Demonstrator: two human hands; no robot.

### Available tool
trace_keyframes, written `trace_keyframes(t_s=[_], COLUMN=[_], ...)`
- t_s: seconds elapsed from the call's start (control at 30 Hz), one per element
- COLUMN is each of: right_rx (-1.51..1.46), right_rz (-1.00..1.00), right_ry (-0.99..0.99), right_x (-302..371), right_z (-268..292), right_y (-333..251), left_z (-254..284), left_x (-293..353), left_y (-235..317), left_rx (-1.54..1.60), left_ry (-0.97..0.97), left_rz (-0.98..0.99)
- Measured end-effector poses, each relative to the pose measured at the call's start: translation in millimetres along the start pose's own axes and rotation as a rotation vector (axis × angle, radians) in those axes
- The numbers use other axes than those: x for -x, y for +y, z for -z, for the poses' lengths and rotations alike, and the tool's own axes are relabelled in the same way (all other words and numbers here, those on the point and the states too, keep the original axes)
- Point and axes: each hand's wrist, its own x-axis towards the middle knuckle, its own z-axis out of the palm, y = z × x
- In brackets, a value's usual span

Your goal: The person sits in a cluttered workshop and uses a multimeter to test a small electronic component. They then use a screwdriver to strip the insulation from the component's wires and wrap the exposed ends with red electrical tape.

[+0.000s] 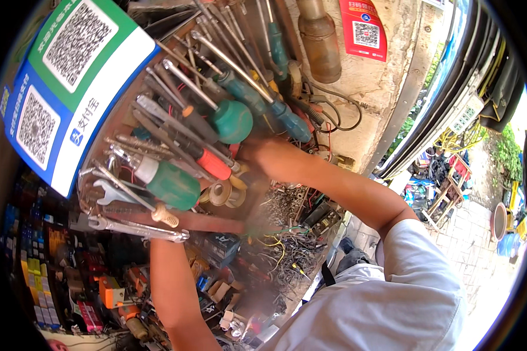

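Observation:
A crowded tool holder with a reddish-brown edge (214,223) fills the middle. My right hand (260,155) reaches in from the right beside its tools, close to a stubby green screwdriver handle (231,121); motion smears its fingers. My left forearm (178,286) rises from below, and its hand is hidden behind the holder and a metal wrench (137,229). Around them stand a red-handled screwdriver (214,164), a large green handle (173,184), an open-ended wrench (110,192), a blue-green screwdriver handle (290,121) and a small spool (221,193).
A green, blue and white code sign (102,88) juts out at upper left. A brown bottle (320,52) and red card (364,29) are against the wall. Loose screws (284,205) and tangled wires (293,257) lie below. Orange boxes (110,291) crowd the lower left.

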Motion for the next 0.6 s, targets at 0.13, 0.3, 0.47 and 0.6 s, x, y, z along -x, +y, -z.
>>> trace_keyframes(t_s=[0.13,0.3,0.47,0.6], right_rx=[-0.009,0.018,0.018,-0.219], right_rz=[0.032,0.108,0.121,0.034], right_ry=[-0.125,-0.132,-0.055,-0.113], right_x=[-2.9,-0.3,-2.7,-3.1], right_z=[0.9,-0.9,-6.0,11.3], right_y=[2.8,9.8,10.1,11.8], left_z=[-5.4,-7.7,-10.1,-11.9], left_x=[1.4,-0.1,1.7,-0.1], left_y=[0.2,-0.8,-0.6,-2.1], left_rx=[-0.014,-0.023,-0.025,-0.027], left_ry=[-0.008,-0.005,-0.007,-0.012], left_rz=[0.037,0.072,0.097,0.115])
